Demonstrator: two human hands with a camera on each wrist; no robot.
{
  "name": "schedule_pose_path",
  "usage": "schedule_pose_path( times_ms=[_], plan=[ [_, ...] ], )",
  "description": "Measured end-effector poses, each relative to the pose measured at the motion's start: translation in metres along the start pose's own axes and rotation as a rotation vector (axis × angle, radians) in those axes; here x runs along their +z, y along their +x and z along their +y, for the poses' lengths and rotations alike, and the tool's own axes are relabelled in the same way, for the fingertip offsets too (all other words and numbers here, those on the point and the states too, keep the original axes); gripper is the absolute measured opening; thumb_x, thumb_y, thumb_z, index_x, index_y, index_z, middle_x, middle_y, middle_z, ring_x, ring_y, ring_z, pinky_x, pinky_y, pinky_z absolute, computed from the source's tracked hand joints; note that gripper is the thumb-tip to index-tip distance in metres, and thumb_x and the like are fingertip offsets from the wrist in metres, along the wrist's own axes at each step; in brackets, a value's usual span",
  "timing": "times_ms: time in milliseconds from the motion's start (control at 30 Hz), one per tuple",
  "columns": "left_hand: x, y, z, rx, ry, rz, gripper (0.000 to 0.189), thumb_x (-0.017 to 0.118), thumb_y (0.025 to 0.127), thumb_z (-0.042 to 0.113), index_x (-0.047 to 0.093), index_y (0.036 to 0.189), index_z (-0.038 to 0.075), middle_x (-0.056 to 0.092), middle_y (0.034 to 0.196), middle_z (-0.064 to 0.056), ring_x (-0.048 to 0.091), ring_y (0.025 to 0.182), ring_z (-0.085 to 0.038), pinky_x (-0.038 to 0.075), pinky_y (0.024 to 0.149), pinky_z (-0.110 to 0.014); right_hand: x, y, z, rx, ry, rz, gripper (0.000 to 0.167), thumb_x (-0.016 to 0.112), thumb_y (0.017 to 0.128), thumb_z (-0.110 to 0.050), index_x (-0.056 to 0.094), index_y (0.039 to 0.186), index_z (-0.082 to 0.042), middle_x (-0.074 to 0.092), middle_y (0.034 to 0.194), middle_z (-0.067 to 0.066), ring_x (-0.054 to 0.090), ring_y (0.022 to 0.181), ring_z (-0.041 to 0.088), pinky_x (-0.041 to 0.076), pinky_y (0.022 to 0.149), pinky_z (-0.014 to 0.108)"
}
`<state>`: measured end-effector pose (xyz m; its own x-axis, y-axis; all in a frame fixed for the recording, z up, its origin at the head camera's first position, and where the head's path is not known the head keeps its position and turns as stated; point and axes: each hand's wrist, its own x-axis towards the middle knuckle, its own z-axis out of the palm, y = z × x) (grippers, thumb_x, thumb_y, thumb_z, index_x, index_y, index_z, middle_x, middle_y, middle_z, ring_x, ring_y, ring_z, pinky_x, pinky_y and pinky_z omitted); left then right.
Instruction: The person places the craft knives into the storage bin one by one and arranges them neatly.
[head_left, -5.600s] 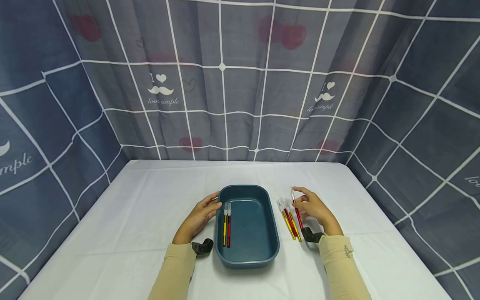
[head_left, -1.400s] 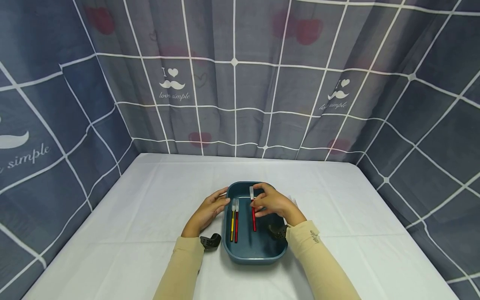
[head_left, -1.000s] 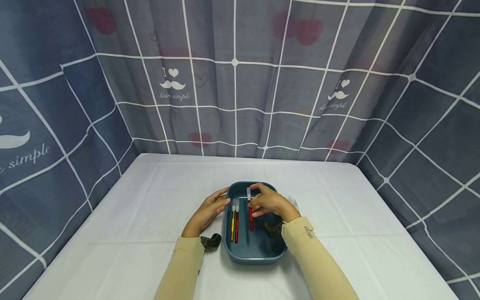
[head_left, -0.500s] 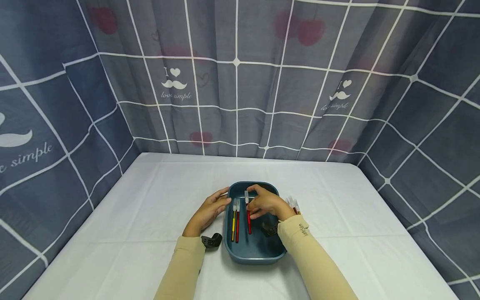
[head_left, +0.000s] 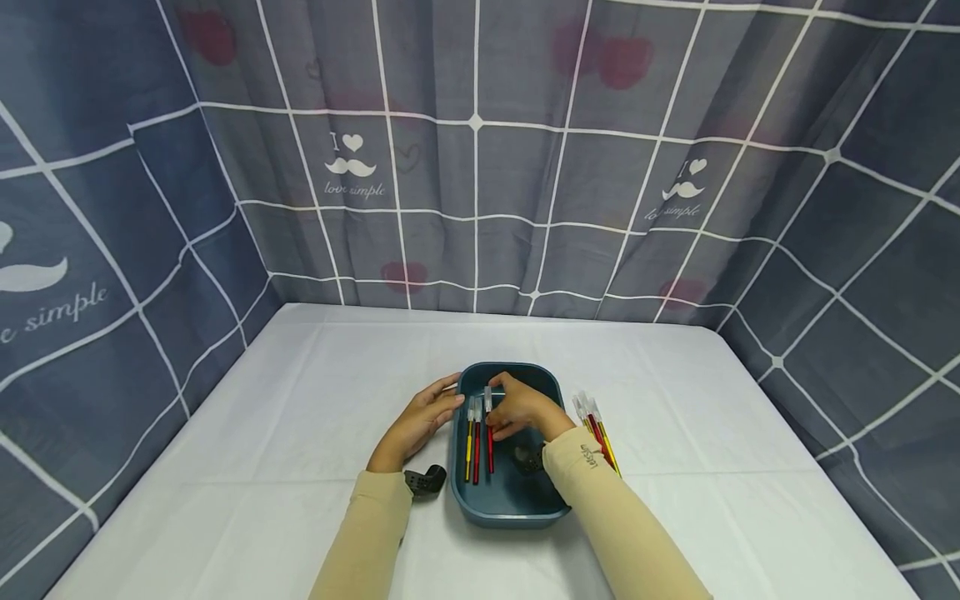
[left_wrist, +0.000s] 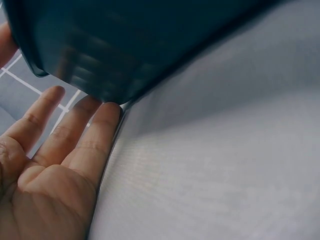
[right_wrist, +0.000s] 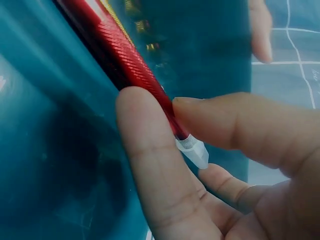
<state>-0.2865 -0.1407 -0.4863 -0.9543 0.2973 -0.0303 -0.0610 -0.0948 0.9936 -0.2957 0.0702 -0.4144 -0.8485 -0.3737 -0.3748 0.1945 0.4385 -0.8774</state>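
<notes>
A dark teal plastic tray [head_left: 510, 522] stands on the white table. My left hand [head_left: 416, 425] rests against the tray's left side, its fingers fairly straight on the outer wall [left_wrist: 110, 45]. Inside the tray my right hand [head_left: 522, 410] pinches a red craft knife [head_left: 491, 450] with a clear cap, between thumb and fingers; its knurled metal handle [right_wrist: 132, 62] shows in the right wrist view. Left of it, a yellow craft knife [head_left: 468, 454] and a red one [head_left: 477, 458] lie side by side along the left wall, caps away from me.
Right of the tray, several capped red and yellow craft knives [head_left: 597, 423] lie on the white tablecloth [head_left: 360, 358], partly hidden by my right sleeve [head_left: 600, 492]. Grey checked curtains [head_left: 495, 208] enclose the table at the back and sides. A black wrist camera [head_left: 426, 481] sits beside the tray's left wall.
My right hand has carried the red craft knife from the pile on the right into the tray, then leftward and lower, close beside the two lying there. My left hand stays at the tray's side.
</notes>
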Motion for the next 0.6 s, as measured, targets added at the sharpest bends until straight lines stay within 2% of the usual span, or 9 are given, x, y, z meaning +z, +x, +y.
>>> schedule_pose_path(
  times_ms=[367,600],
  plan=[
    [0.000,0.000,0.000,0.000,-0.011,-0.013,0.065,0.058,0.111,0.014,0.032,0.168,0.001,0.038,0.168,-0.029,0.042,0.153,-0.040,0.033,0.128,-0.051,0.010,0.002,0.003,0.040,-0.055,0.027,0.071,0.067,0.094,0.018,0.036,0.156,0.002,0.064,0.092,0.019,0.069,0.080,0.027,0.068,0.075,0.038],
    [-0.001,0.000,0.002,0.004,-0.004,-0.023,0.066,0.059,0.111,0.015,0.032,0.168,0.000,0.037,0.168,-0.030,0.042,0.153,-0.040,0.033,0.128,-0.050,0.017,0.003,0.000,0.039,-0.131,0.069,0.073,0.070,0.092,0.016,0.039,0.156,0.001,0.068,0.091,0.020,0.074,0.078,0.027,0.067,0.070,0.035]
  ],
)
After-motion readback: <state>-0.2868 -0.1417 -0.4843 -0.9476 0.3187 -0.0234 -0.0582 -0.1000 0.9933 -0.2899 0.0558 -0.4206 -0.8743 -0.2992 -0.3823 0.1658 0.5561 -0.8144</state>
